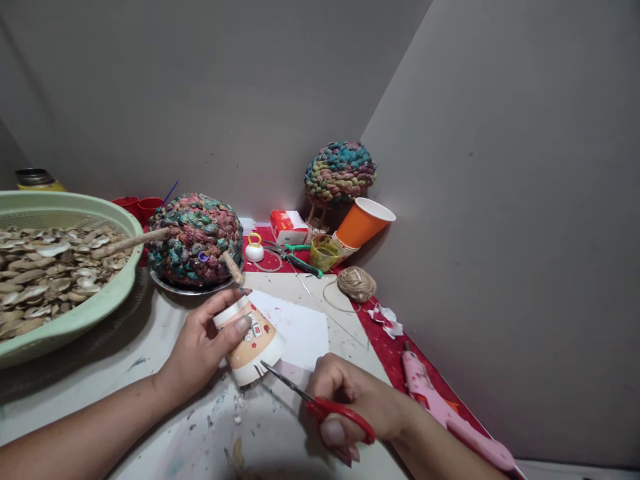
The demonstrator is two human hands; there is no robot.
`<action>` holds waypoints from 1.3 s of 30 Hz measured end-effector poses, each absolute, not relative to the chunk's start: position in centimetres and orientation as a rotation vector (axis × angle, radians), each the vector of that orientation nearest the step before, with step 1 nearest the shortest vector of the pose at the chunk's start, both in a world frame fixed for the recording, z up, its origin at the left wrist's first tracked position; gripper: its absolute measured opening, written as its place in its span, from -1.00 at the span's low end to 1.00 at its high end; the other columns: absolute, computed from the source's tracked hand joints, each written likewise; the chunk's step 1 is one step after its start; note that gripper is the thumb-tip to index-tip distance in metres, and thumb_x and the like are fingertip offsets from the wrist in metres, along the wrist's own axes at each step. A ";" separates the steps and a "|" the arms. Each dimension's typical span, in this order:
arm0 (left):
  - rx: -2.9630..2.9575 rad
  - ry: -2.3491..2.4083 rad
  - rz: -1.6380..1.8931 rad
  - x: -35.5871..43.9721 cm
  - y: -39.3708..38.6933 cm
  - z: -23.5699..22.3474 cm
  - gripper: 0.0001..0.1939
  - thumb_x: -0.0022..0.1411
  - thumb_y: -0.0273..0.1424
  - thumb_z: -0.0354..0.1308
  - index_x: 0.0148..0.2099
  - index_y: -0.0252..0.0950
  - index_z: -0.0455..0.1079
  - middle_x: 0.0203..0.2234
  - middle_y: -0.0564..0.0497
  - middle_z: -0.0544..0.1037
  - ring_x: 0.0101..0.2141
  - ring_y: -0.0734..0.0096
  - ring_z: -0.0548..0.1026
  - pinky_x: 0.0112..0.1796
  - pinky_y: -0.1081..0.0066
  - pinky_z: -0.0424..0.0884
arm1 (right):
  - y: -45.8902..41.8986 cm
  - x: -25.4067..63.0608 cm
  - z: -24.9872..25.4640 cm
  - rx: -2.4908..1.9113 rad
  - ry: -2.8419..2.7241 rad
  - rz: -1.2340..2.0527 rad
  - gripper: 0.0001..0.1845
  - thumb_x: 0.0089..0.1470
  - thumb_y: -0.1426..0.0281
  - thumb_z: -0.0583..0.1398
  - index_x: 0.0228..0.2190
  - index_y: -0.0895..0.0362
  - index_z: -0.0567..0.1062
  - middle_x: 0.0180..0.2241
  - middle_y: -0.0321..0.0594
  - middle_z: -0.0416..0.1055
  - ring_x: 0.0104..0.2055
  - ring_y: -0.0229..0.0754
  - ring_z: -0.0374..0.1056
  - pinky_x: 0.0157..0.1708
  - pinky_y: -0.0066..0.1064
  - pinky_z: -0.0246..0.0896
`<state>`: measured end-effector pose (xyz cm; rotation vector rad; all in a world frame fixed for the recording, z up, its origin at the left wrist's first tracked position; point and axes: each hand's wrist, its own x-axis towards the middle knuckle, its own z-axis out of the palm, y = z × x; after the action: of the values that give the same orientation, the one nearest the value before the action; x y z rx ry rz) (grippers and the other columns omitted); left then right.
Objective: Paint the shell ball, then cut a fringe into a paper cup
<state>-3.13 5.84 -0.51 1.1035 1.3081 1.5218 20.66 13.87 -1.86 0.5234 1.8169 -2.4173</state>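
My left hand (207,337) grips a paper cup (257,343), tan with white bands and small red prints, its wide rim tilted down toward me. A few short slits show in that rim. My right hand (355,403) has its fingers through the red handles of a pair of scissors (343,410), whose blades meet the cup's rim beside the slits. A white sheet of paper (300,330) lies on the board behind the cup. Just beyond my left hand, a round body of multicoloured shells (195,243) with two stick legs rests on a metal dish.
A green basket (133,233) of shells fills the left side. Toward the back are another shell-covered figure (340,173), an orange paper cup (363,223), green-handled pliers (303,263) and a twine ball (357,285). A pink glue gun (450,413) lies along the right edge beside the grey wall.
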 end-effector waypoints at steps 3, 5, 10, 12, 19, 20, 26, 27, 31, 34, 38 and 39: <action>1.108 1.362 1.486 -3.2 5.8 -0.7 -0.45 0.09 -0.08 0.35 0.03 -0.32 0.51 0.01 -0.16 0.59 0.06 -0.02 0.48 -0.01 0.29 0.43 | 13.8 20.6 -1.7 0.505 1.820 -2.439 -0.37 -0.10 -0.03 0.41 -0.69 0.28 0.44 -0.75 -0.30 0.30 -0.79 -0.46 0.13 -0.79 -0.67 0.03; 1.089 1.366 1.477 -3.1 5.9 -0.7 -0.44 0.08 -0.07 0.36 0.02 -0.33 0.51 0.01 -0.17 0.60 0.05 -0.03 0.49 -0.01 0.28 0.43 | 13.8 20.5 -1.6 0.518 1.844 -2.469 -0.38 -0.09 -0.02 0.41 -0.68 0.28 0.45 -0.76 -0.31 0.29 -0.79 -0.46 0.13 -0.79 -0.67 0.02; 0.994 1.258 1.495 -3.1 6.3 -0.4 -0.48 0.07 -0.07 0.36 -0.02 -0.30 0.53 -0.10 -0.11 0.65 -0.07 0.06 0.56 -0.15 0.34 0.50 | 13.8 20.6 -1.4 0.546 1.931 -2.460 -0.36 -0.10 -0.06 0.40 -0.69 0.28 0.43 -0.75 -0.30 0.29 -0.77 -0.44 0.13 -0.78 -0.65 0.02; 0.965 1.243 1.515 -3.1 6.3 -0.4 -0.51 0.07 -0.08 0.37 -0.05 -0.30 0.53 -0.14 -0.09 0.66 -0.13 0.12 0.57 -0.19 0.38 0.50 | 13.7 20.7 -1.5 0.533 1.895 -2.424 -0.36 -0.11 -0.06 0.41 -0.68 0.28 0.44 -0.76 -0.32 0.28 -0.79 -0.47 0.10 -0.79 -0.66 -0.02; 0.893 1.192 1.544 -3.1 6.1 -0.6 -0.54 0.09 -0.12 0.37 -0.04 -0.28 0.53 -0.21 -0.06 0.68 -0.21 0.21 0.58 -0.22 0.41 0.50 | 13.8 20.8 -1.8 0.524 1.820 -2.373 -0.33 -0.17 -0.11 0.42 -0.67 0.29 0.45 -0.77 -0.31 0.28 -0.78 -0.46 0.12 -0.78 -0.66 -0.02; 0.895 1.198 1.544 -3.1 6.1 -0.6 -0.54 0.08 -0.12 0.38 -0.05 -0.29 0.53 -0.21 -0.07 0.68 -0.21 0.19 0.58 -0.22 0.40 0.50 | 13.8 20.8 -1.8 0.515 1.826 -2.364 -0.33 -0.17 -0.11 0.42 -0.66 0.29 0.46 -0.77 -0.32 0.28 -0.78 -0.46 0.11 -0.78 -0.65 -0.01; 0.901 1.192 1.536 -3.2 6.4 -0.7 -0.54 0.09 -0.11 0.37 -0.04 -0.28 0.54 -0.19 -0.08 0.68 -0.20 0.19 0.58 -0.21 0.39 0.50 | 13.9 20.7 -1.2 0.407 1.883 -2.366 -0.32 -0.11 -0.12 0.38 -0.66 0.29 0.47 -0.77 -0.28 0.29 -0.77 -0.42 0.14 -0.77 -0.61 0.00; 0.900 1.186 1.536 -3.2 6.4 -0.7 -0.54 0.10 -0.11 0.37 -0.04 -0.28 0.53 -0.18 -0.08 0.68 -0.20 0.20 0.58 -0.21 0.40 0.50 | 13.9 20.7 -1.2 0.392 1.893 -2.371 -0.32 -0.10 -0.12 0.37 -0.67 0.29 0.46 -0.77 -0.28 0.29 -0.77 -0.41 0.15 -0.77 -0.61 0.00; 0.918 1.190 1.535 -3.3 6.3 -0.8 -0.56 0.10 -0.12 0.37 -0.05 -0.27 0.53 -0.19 -0.06 0.68 -0.20 0.21 0.57 -0.21 0.42 0.49 | 13.9 20.7 -1.4 0.410 1.879 -2.391 -0.32 -0.11 -0.11 0.38 -0.67 0.29 0.46 -0.76 -0.26 0.31 -0.77 -0.41 0.16 -0.76 -0.61 0.02; 0.954 1.206 1.522 -3.3 6.1 -0.7 -0.57 0.12 -0.13 0.36 -0.04 -0.27 0.53 -0.19 -0.05 0.67 -0.20 0.22 0.57 -0.22 0.42 0.48 | 13.9 20.6 -1.6 0.424 1.857 -2.399 -0.32 -0.11 -0.11 0.38 -0.68 0.29 0.45 -0.74 -0.25 0.32 -0.77 -0.41 0.18 -0.77 -0.61 0.02; 1.007 1.249 1.515 -3.2 6.1 -0.5 -0.56 0.10 -0.12 0.36 -0.05 -0.27 0.54 -0.16 -0.06 0.65 -0.14 0.15 0.56 -0.18 0.40 0.49 | 13.9 20.6 -1.6 0.432 1.832 -2.408 -0.34 -0.10 -0.08 0.39 -0.68 0.30 0.46 -0.76 -0.26 0.31 -0.77 -0.42 0.16 -0.76 -0.63 0.02; 1.017 1.257 1.508 -3.2 6.1 -0.6 -0.56 0.10 -0.11 0.36 -0.05 -0.27 0.54 -0.14 -0.06 0.65 -0.12 0.14 0.56 -0.17 0.39 0.49 | 13.9 20.6 -1.6 0.432 1.826 -2.409 -0.34 -0.10 -0.08 0.39 -0.68 0.30 0.46 -0.76 -0.26 0.30 -0.77 -0.43 0.16 -0.76 -0.63 0.02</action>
<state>-3.23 6.12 -0.57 1.0173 1.2574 1.5079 20.62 13.94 -1.58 0.4323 1.8257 -2.4086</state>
